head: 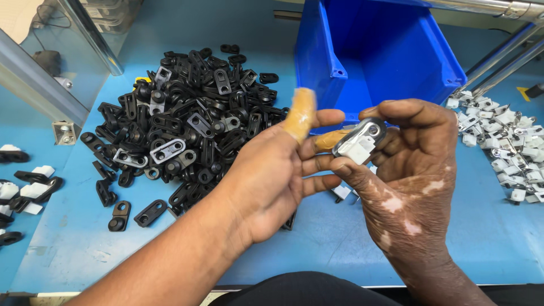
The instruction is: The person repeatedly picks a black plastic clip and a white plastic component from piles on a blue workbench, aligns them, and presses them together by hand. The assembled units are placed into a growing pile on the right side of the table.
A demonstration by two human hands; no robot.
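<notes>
Holding a small metal-and-white-plastic clip [361,141], my right hand [413,181] has thumb and fingers clamped on it above the bench's middle, near the front edge. My left hand [277,170] meets it, fingers together against the clip's left side; the left index finger wears a tan finger cot [300,115].

Item: heap of black plastic brackets [187,124], bench centre-left, some with grey inserts.
Item: blue bin [379,51], rear edge, just behind my hands.
Item: spread of white-and-metal clips [501,141], along the right edge.
Item: a few black-and-white pieces [28,187], at the left edge.
Item: blue bench surface [317,243].
</notes>
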